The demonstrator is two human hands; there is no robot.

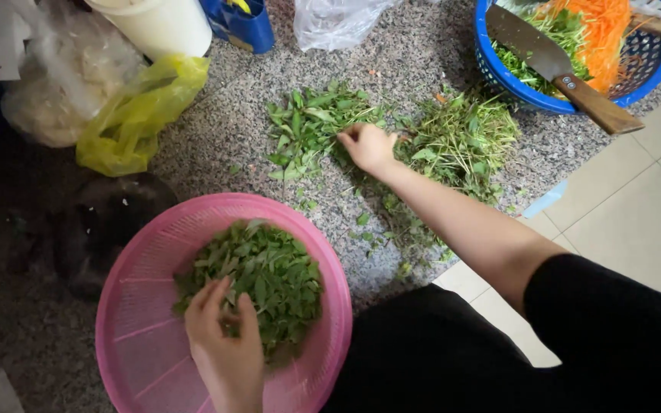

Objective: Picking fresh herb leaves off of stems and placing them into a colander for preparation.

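My left hand (225,344) rests inside a round pink plastic colander (139,336), fingers spread on the heap of picked green leaves (265,275) that fills it. My right hand (369,147) reaches out over the speckled granite counter (223,138) with its fingers curled on herb sprigs between two piles. A pile of leafy green sprigs (311,126) lies left of that hand. A pile of thin stems and stalks (460,141) lies to its right. Loose leaves are scattered between the piles and the colander.
A blue basket (510,84) at the top right holds greens and shredded carrot, with a wooden-handled cleaver (556,65) laid across it. A yellow plastic bag (135,115), clear bags, a white bucket (158,23) and a blue container stand along the back. Tiled floor shows at right.
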